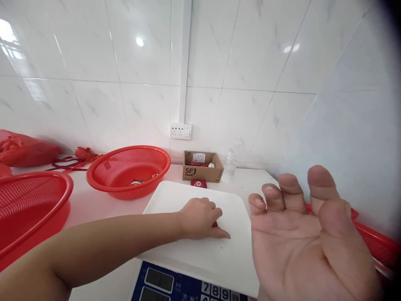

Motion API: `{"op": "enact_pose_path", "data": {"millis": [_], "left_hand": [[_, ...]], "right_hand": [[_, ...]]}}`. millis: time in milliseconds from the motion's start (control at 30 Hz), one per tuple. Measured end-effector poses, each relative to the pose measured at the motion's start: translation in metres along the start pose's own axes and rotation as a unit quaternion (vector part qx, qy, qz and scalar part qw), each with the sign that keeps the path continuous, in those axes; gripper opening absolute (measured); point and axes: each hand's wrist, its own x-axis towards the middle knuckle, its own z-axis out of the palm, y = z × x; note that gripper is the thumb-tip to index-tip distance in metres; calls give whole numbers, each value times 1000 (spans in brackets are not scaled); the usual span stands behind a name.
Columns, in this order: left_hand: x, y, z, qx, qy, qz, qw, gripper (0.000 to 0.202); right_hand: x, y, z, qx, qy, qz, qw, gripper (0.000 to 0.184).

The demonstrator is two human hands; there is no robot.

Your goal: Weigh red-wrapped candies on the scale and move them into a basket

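My left hand (202, 218) reaches over the white pan (232, 259) of a scale, its fingers curled and its thumb stretched out. Between thumb and fingers shows a bit of a small red thing (215, 224); the rest is hidden by the hand, so its kind cannot be made out. My right hand (308, 242) is raised close to the camera at the right, palm up, fingers bent a little and apart, with nothing in it. Below the pan is the scale's blue panel (184, 288) with displays and number keys.
A red basket (97, 167) with a few small wrapped pieces stands behind the pan, and another red basket (67, 184) is at the left. Against the wall are a cardboard box (205, 173), a red packet (199, 184), a clear bottle (230, 165) and red bags (28, 148).
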Motion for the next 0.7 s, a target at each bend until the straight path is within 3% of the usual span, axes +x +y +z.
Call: {"op": "enact_pose_path", "data": {"millis": [200,300,467,600,700], "left_hand": [[-14,-31,-18,-3,29,-92,995,44],[-21,-66,-40,13,58,-182,981,41],[-39,-136,-73,34,78,-344,935,42],[-61,-173,-73,-6,39,-424,905,39],[-75,-182,-66,-60,0,-445,893,30]], "right_hand": [[0,0,-2,7,-6,-1,1000,20],[0,0,-2,10,-11,0,1000,21],[0,0,-3,19,-20,9,1000,20],[0,1,-4,26,-24,7,999,20],[1,1,-5,31,-27,7,999,21]]}}
